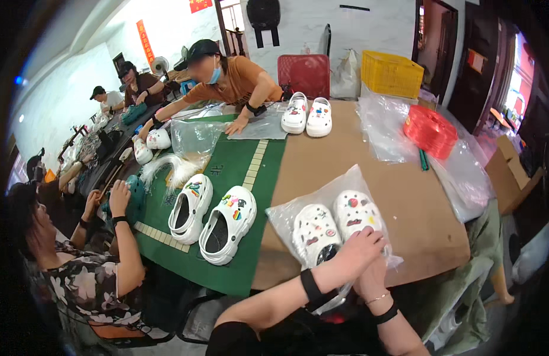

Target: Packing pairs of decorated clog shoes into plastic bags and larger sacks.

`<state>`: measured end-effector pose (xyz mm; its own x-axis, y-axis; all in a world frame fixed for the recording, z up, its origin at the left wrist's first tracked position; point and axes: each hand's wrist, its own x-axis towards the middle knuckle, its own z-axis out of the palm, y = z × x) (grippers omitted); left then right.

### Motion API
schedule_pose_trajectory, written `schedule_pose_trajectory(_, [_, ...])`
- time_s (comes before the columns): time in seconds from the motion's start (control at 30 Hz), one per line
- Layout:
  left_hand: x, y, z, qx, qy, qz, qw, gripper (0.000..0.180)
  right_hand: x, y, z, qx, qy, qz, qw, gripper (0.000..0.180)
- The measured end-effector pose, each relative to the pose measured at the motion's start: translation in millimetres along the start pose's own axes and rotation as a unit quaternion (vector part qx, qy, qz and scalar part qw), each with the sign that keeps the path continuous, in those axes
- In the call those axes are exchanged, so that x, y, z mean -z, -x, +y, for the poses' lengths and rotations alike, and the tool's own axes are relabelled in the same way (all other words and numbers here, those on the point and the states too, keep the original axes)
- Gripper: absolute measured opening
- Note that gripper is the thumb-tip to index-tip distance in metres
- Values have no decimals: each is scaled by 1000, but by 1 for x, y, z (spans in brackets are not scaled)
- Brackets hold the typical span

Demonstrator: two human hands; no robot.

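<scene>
A clear plastic bag (286, 215) lies on the brown table surface with a pair of white clogs inside, the left clog (313, 223) and the right clog (353, 209). Small colourful charms dot both uppers, and their toes point away from me. My left hand (360, 252) crosses over the near end of the bag with its fingers curled on the plastic by the right clog. Just below, my right hand (373, 277) is closed on the gathered bag edge. The two hands touch and partly hide each other and the heels.
Two white clogs with charms (229, 224) stand on the green mat (268, 172) to the left. Another white pair (307, 115) stands at the far edge. Red twine (430, 132) and loose plastic bags (384, 133) lie at right. Co-workers (230, 83) reach in from the far and left sides.
</scene>
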<state>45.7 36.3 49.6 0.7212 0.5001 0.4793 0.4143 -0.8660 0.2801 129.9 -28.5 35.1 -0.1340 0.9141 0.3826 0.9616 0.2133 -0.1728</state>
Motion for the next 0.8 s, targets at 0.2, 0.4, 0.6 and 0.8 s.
schedule_pose_trajectory(0.2, [-3,-18,21,101,-49,-302,947,45,-19,14,23,-12,-85,16,996,51])
schedule_pose_trajectory(0.4, [8,27,41,-14,61,-5,998,56,-22,63,50,24,-162,35,986,62])
schedule_pose_trajectory(0.6, [-2,54,46,34,63,-2,997,63,-32,70,68,99,-59,-52,992,76])
schedule_pose_trajectory(0.8, [-13,47,17,-5,153,-38,987,58,-56,67,73,110,-116,-57,986,68])
